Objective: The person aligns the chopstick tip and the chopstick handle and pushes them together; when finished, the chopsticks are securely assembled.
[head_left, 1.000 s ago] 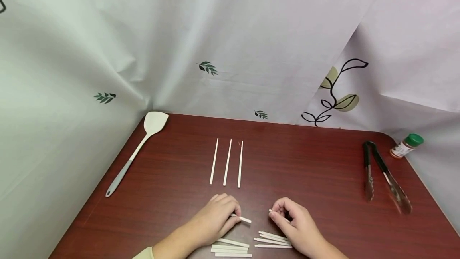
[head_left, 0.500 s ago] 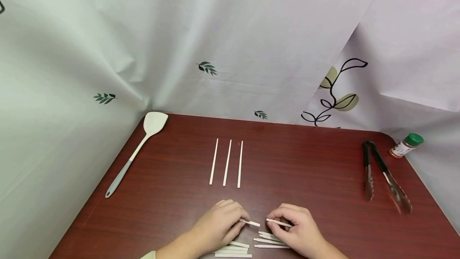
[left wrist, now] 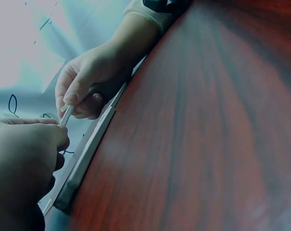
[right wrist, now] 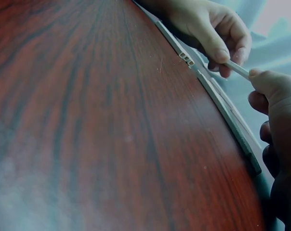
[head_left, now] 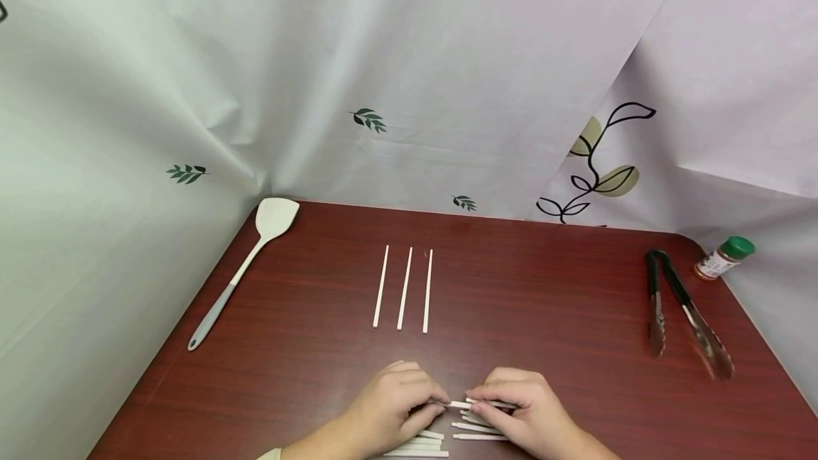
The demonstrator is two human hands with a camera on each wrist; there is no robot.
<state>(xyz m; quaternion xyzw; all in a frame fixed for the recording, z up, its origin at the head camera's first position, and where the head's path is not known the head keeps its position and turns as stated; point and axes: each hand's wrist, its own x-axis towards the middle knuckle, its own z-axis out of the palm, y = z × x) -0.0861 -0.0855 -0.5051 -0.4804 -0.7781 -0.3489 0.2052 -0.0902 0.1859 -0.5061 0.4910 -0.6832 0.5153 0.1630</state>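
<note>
In the head view my left hand point(head_left: 399, 407) pinches a white stick piece point(head_left: 459, 404) between thumb and fingertips. Facing it, my right hand point(head_left: 527, 410) pinches a second white stick piece point(head_left: 501, 404). The ends of the two pieces come together between the hands, overlapping in this view. In the right wrist view a pale length of stick point(right wrist: 238, 70) spans the gap between both thumbs. Under the left hand lies a pile of short white pieces point(head_left: 417, 453); more short pieces with narrowed tips point(head_left: 476, 436) lie beside the right hand, partly hidden by it.
Three long white sticks point(head_left: 405, 289) lie side by side mid-table. A white spatula with a grey handle point(head_left: 246, 261) is at the left edge. At the right are tongs point(head_left: 677, 297) and a green-capped spice jar point(head_left: 722, 259). Patterned cloth point(head_left: 409, 91) hangs behind the table.
Both hands have drawn toward each other and slightly nearer the body, bringing the two held pieces end to end. The three long sticks and the tools stay put.
</note>
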